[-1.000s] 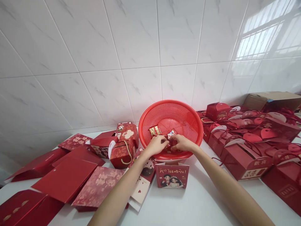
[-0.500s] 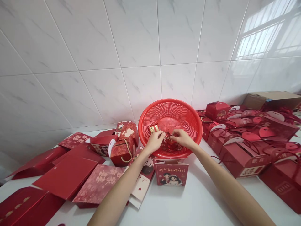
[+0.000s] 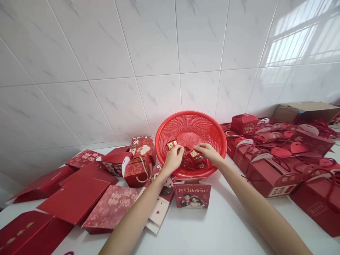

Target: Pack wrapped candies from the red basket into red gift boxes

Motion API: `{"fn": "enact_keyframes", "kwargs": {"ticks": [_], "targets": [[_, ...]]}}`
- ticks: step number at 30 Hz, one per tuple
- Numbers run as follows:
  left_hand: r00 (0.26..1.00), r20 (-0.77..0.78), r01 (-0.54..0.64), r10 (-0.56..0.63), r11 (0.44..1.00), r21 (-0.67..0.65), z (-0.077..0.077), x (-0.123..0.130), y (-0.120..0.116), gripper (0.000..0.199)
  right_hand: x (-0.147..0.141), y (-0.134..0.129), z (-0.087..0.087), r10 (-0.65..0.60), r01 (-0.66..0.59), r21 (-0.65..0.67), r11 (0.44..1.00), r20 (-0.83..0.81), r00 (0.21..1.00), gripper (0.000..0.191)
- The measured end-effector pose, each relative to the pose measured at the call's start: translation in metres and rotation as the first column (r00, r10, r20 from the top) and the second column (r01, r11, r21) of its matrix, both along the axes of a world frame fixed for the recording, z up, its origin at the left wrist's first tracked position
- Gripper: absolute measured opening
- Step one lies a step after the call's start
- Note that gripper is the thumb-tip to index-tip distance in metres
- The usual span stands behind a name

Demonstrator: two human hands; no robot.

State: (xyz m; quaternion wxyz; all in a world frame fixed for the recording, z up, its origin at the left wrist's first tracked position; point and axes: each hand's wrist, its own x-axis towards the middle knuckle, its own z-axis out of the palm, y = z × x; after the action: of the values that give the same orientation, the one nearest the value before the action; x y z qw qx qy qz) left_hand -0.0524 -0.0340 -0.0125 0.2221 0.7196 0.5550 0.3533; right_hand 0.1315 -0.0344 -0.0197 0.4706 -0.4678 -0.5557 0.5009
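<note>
Both hands work over the front part of a red plastic basket (image 3: pixel 191 120) with perforated walls. My left hand (image 3: pixel 174 159) is closed, thumb and fingertips pinched; what sits between them is too small to name. Facing it, my right hand (image 3: pixel 209 153) pinches too, its fingertips right above a small red-and-gold wrapped packet (image 3: pixel 195 154), and I cannot tell whether they grip it. Shiny red wrapped pieces (image 3: pixel 198 163) lie below the hands. Left of them is another gold-and-red packet (image 3: pixel 172 144). Just in front of the basket stands an open red box (image 3: pixel 192 194) with a cartoon couple.
On the left lie flat red boxes (image 3: pixel 77 194), a pink-red patterned box (image 3: pixel 113 209) and a rope-handled box (image 3: pixel 136 171). Rows of red handled boxes (image 3: pixel 273 175) fill the right side, a brown carton (image 3: pixel 305 111) behind them. A tiled wall (image 3: pixel 159 46) closes off the back.
My hands have drawn slightly apart above the basket. A gold patch on a packet now shows under the right fingertips. The view has shifted a little.
</note>
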Motion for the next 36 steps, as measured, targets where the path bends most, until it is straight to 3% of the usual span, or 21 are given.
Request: {"fn": "enact_keyframes", "kwargs": {"ticks": [12,18,22,29,36], "targets": [[1.000,0.003,-0.001,0.001,0.999,0.040,-0.001,0.000,-0.004,0.017,0.001,0.000,-0.003,0.046,-0.051,-0.059,0.997,-0.097,0.994,0.052],[1.000,0.019,-0.001,-0.002,0.989,0.150,-0.005,-0.001,-0.004,0.015,0.002,0.002,-0.007,0.034,-0.042,-0.060,0.997,-0.128,0.991,0.045],[0.992,0.119,0.005,-0.033,0.973,0.229,-0.007,-0.005,-0.007,0.021,0.002,0.002,-0.008,0.012,-0.024,-0.077,0.997,-0.149,0.989,0.039],[0.913,0.330,0.190,-0.240,0.966,0.178,-0.012,-0.017,-0.012,0.019,0.006,0.006,-0.012,-0.058,0.048,-0.066,0.997,-0.166,0.984,0.031],[0.860,0.221,0.439,-0.460,0.888,0.139,-0.009,-0.025,-0.031,0.019,0.009,0.008,-0.015,-0.083,0.082,-0.017,0.997,-0.154,0.985,0.041]]}}
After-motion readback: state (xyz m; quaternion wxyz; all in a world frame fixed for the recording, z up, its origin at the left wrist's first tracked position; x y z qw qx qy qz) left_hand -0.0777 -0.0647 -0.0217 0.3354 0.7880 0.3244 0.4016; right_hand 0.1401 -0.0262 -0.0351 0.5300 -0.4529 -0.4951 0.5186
